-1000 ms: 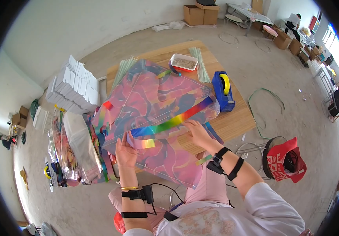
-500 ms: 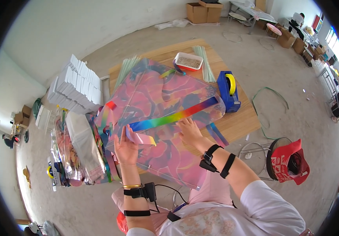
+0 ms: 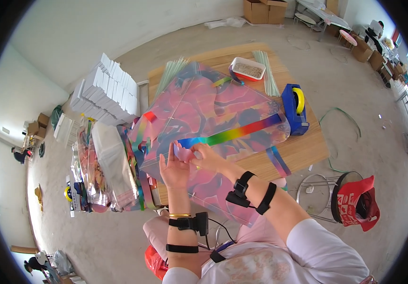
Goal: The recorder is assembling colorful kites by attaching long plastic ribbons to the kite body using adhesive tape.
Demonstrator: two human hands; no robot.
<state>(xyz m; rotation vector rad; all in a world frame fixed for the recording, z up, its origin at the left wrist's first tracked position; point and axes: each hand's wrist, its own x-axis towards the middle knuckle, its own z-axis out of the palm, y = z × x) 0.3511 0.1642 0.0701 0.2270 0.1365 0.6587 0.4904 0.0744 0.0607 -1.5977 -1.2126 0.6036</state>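
A large printed kite point(image 3: 185, 102) in pink and dark film, with thin rods across it, covers much of the wooden table point(image 3: 303, 156). Over it stretches a rainbow ribbon point(image 3: 242, 131), running from the blue tape dispenser's side toward my hands. My left hand point(image 3: 175, 174) is palm up with its thumb apart, the ribbon's blue end caught at its fingers. Close beside it, my right hand point(image 3: 207, 158) pinches the ribbon's folded pinkish tail. The exact grip between the left fingers is partly hidden.
A blue tape dispenser point(image 3: 296, 110) with yellow tape stands at the table's right. Beyond the kite are a white tray point(image 3: 248, 69) and thin rods point(image 3: 266, 73). Stacked white pieces point(image 3: 107, 92) and film bundles point(image 3: 114, 163) lie left. A red bag point(image 3: 355, 203) rests on a stool.
My right hand has left the ribbon's middle and moved left to the left hand, closing on the ribbon's tail. The whole view has shifted slightly.
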